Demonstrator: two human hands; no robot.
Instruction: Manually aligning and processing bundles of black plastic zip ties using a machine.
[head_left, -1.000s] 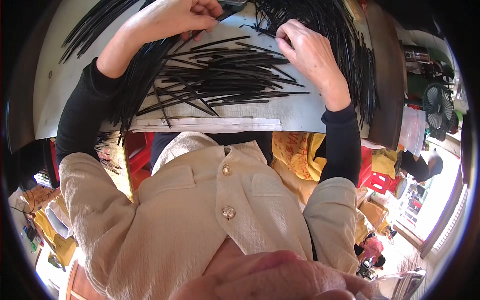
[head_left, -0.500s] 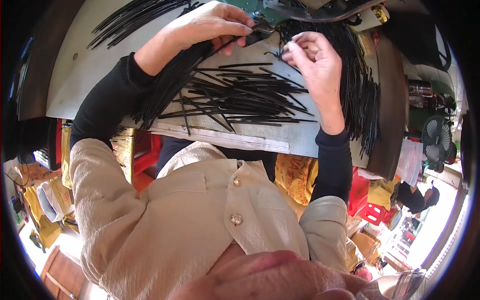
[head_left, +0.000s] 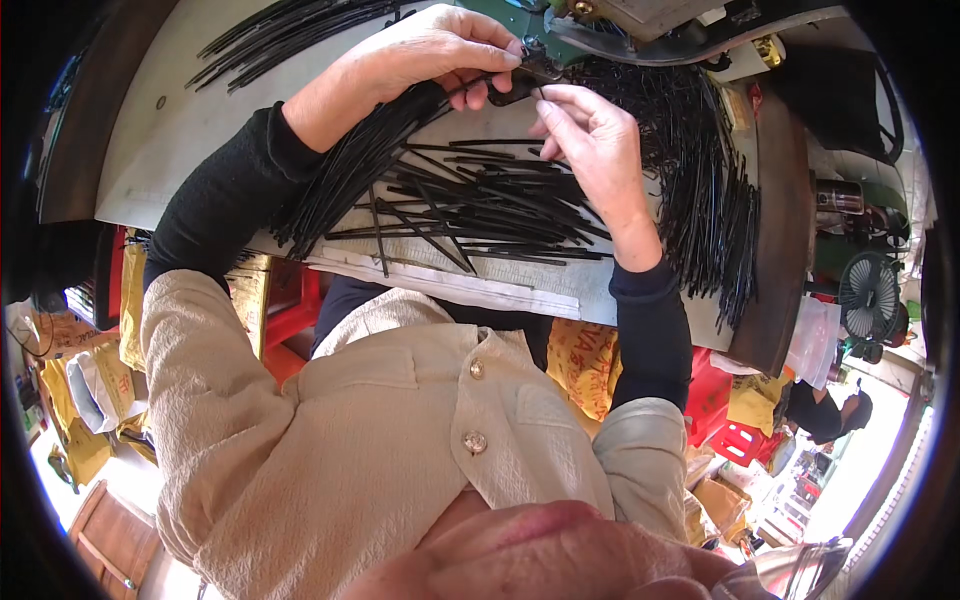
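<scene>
The left hand [head_left: 425, 55] is closed around a bundle of black strips [head_left: 350, 170] that trails down toward the near table edge [head_left: 450, 285], its fingertips pinching one strip end at the machine head [head_left: 560, 30]; the right hand [head_left: 590, 150] stands just beside it, thumb and forefinger pinched on a thin strip below the same point. Between the forearms a loose pile of cut black strips [head_left: 480, 210] covers the pale table top [head_left: 190, 130] — bare surface remains only at the left. More black strips [head_left: 710, 200] hang over the right edge, crowding that side, with a small fan [head_left: 870, 295] beyond.
</scene>
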